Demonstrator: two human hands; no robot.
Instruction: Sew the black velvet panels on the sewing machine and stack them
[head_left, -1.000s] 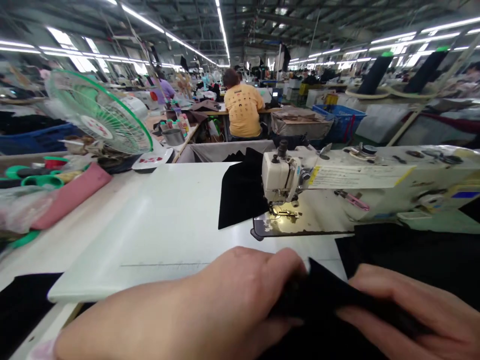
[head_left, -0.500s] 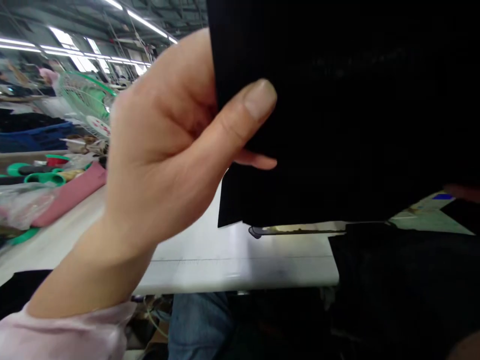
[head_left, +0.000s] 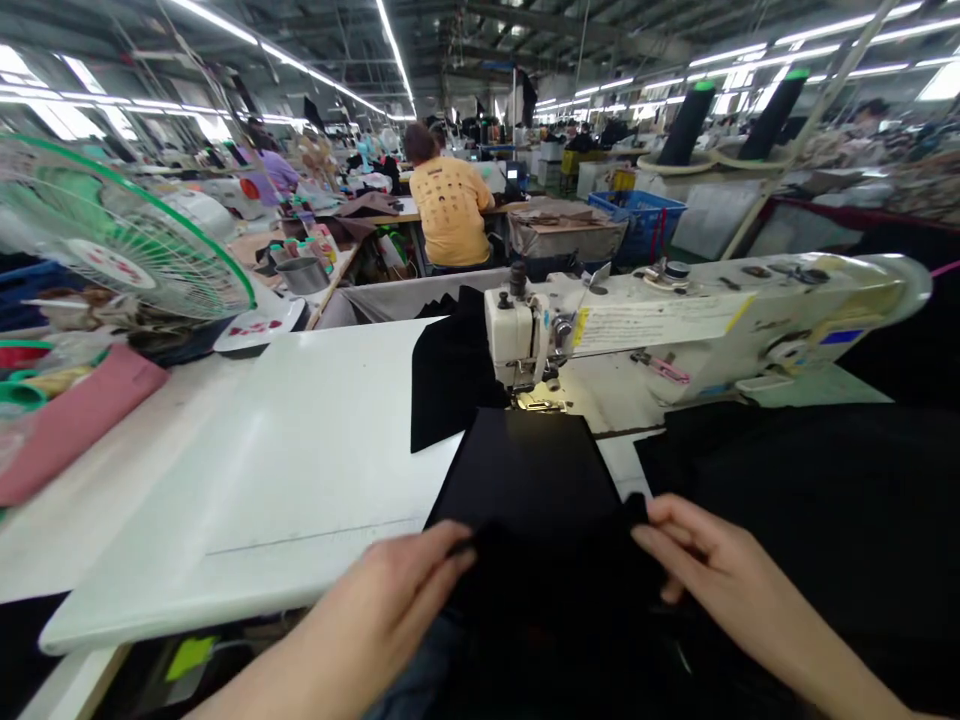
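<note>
A black fabric piece lies on the white table edge, its far end near the needle area of a sewing machine. My left hand pinches the fabric's near left edge between thumb and fingers. At the near right edge, my right hand grips the same cloth. The near part of the fabric hangs toward my lap. Another black cloth lies left of the machine head, and a large black pile rests on the right.
A fan stands at the left, beside a pink cloth. The white tabletop extends left of the machine. Thread cones stand behind the machine. A person in a yellow shirt sits farther ahead.
The black fabric has come down from in front of the camera to the table edge. Both hands are now lower, on its near edges, and the machine has come into view.
</note>
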